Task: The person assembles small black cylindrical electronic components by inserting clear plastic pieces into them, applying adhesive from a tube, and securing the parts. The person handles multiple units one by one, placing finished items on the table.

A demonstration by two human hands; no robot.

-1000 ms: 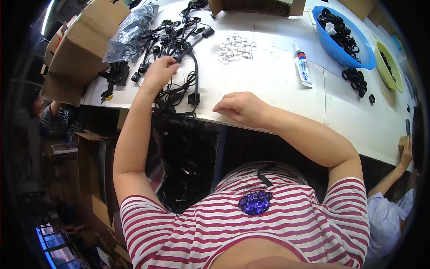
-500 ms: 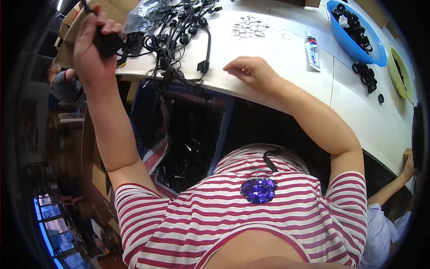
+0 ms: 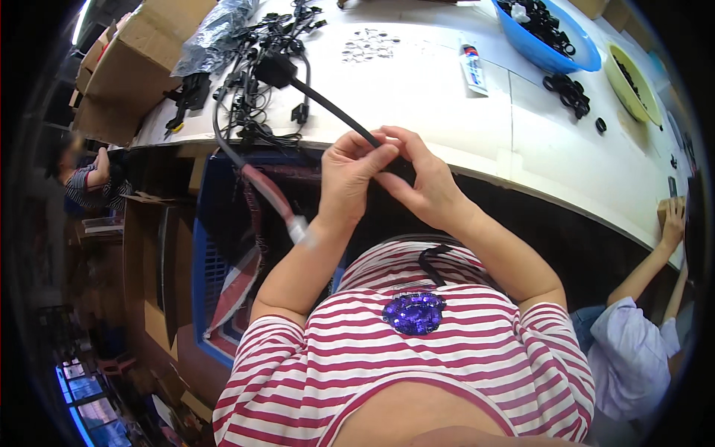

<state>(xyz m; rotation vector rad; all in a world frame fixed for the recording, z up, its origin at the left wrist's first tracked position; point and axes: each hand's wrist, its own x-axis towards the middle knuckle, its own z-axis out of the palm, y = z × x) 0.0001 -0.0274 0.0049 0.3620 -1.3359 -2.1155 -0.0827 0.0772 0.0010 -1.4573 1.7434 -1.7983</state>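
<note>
White table (image 3: 417,104) across top. Tangle of black cables (image 3: 257,132) on its left; blue bowl (image 3: 590,61) toward right. Left hand (image 3: 346,175) and right hand (image 3: 430,182) together by front edge, both clamped on black rod's (image 3: 335,110) near end; rod slants up leftward over table. White tube (image 3: 472,71) between hands and bowl.

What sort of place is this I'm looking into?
Most likely a small assembly workshop: a tangle of black cables lies on the white worktable, a blue basin holds small black parts, and another person's hand is at the table's far right.
</note>
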